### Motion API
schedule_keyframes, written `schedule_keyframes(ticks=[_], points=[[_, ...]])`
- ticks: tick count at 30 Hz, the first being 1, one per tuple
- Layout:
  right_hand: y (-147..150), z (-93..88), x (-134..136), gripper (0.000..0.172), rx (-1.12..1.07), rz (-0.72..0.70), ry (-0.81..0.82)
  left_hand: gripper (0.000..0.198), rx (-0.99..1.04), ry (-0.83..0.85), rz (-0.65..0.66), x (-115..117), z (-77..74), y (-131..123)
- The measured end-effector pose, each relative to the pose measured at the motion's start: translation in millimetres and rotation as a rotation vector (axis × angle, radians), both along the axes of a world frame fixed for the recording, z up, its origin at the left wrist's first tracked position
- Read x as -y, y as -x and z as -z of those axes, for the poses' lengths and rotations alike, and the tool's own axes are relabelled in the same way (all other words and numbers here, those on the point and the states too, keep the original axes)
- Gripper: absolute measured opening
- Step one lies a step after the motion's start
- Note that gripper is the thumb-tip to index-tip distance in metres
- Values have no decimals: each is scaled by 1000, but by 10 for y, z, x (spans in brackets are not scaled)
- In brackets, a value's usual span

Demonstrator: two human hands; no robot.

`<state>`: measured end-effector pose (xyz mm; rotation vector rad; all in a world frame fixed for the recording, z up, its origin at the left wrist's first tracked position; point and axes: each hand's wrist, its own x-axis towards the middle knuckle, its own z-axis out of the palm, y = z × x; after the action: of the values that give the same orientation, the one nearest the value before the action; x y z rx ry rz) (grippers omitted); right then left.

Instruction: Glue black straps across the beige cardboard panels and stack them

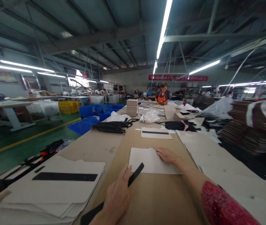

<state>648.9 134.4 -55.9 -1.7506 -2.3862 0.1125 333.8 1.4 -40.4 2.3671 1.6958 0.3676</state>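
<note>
My left hand is at the lower middle, closed on a long black strip that slants under it. One end of the strip reaches over a pale cardboard panel; the other shows below my wrist. The thumb is hidden. My right hand lies on the right part of this panel, fingers stretched toward its far edge. Farther back lies another panel with a black strip across it. At the left, a stack of panels has a black strip and a short black piece on top.
Large pale sheets cover the table's right side. Black strap bundles, crumpled clear plastic and a stack of cardboard blocks stand farther back. Blue bins are beside the left edge. A person in an orange apron works at the far end.
</note>
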Motion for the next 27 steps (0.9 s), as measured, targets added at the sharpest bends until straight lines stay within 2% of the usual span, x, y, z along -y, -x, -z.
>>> schedule_keyframes(ticks=[3,5,8,12,14,16,17,19,21,23,25,27], points=[[174,-18,168,40,-12,-52,8,67,-63,-29,12,33,-22,3],[248,-51,370,39,-17,-83,15,65,-112,-22,11,154,-58,28],[335,-84,801,40,-21,-129,37,64,-199,59,26,516,-105,151],[493,-56,1568,44,-38,-149,82,66,-250,181,62,1144,-124,500],[601,-36,1985,50,-40,-134,155,57,-138,157,50,1404,-164,685],[712,-44,2368,56,-64,-98,231,41,60,148,19,1591,-247,809],[766,-66,2532,57,-100,-76,230,36,173,199,-1,1654,-299,838],[872,-151,2791,48,-247,-58,153,41,419,444,-30,1724,-397,833],[988,-278,2960,42,-460,-58,86,49,662,756,-10,1738,-457,759],[1119,-410,3055,38,-678,-40,82,51,844,964,61,1727,-465,641],[1252,-506,3100,29,-852,36,121,52,917,1065,132,1719,-441,510],[1352,-549,3129,29,-986,85,188,52,894,1113,182,1728,-413,405]])
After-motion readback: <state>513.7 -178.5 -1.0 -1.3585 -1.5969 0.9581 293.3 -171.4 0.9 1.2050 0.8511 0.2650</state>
